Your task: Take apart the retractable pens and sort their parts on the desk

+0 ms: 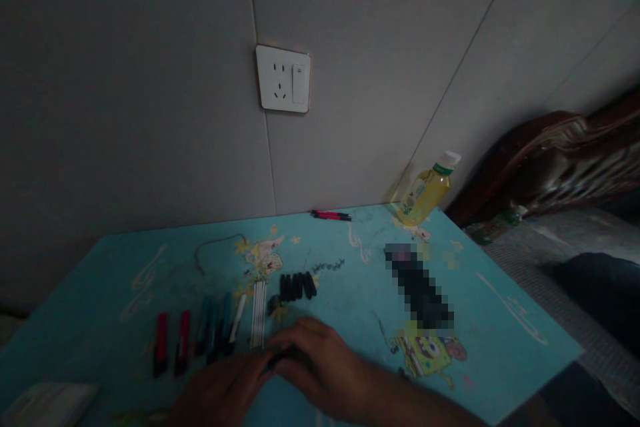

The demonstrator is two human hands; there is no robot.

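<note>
My left hand (223, 383) and my right hand (320, 363) meet at the near middle of the blue table (350, 293). Both are closed around a small dark piece (285, 355), mostly hidden by the fingers. Just beyond them stand in a row several thin white rods (259, 313) and several short black pieces (298, 285). Left of the rods lie a white barrel (239, 319), several blue barrels (215, 320) with black ends, and two red barrels (161, 341) with black ends. Small dark coils (329, 266) lie behind the black pieces.
Two red-and-black pens (332, 215) lie by the wall. A bottle of yellow drink (427, 193) stands at the back right, with a blurred dark object (420, 287) nearer. A pale flat item (53, 403) is at the lower left. Right of the table is a bed with a carved headboard (555, 160).
</note>
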